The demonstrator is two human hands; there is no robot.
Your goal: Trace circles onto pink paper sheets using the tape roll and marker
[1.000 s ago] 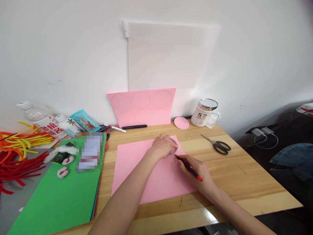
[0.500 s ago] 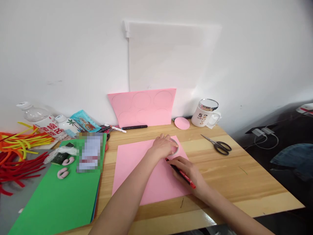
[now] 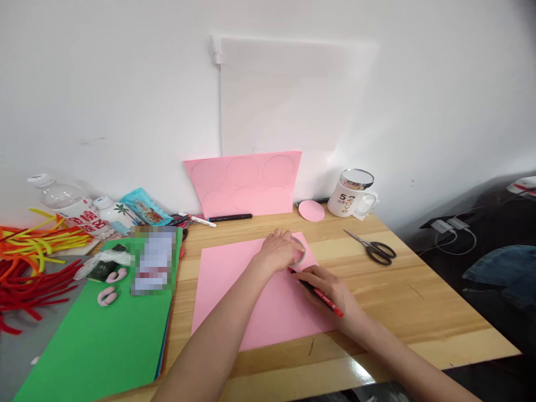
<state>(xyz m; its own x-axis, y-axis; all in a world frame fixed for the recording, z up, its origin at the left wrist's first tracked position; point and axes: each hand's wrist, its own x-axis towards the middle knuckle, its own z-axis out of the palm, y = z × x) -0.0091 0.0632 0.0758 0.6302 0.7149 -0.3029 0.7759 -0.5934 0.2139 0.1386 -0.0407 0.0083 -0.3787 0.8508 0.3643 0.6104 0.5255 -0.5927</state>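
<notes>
head | left hand (image 3: 278, 251) pressing ring (image 3: 300, 249) | right hand (image 3: 324, 285) gripping pen (image 3: 315, 291), tip shifted right

Both forearms come up from the bottom of the frame bare, no sleeves; left hand (image 3: 277, 251) and right hand (image 3: 324, 285) wear no gloves or rings.

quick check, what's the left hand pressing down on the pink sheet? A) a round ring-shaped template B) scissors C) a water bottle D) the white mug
A: the left hand covers a round ring lying on the pink sheet, with the pen in the right hand tipped against its near edge; the scissors and mug sit untouched to the right.
</notes>
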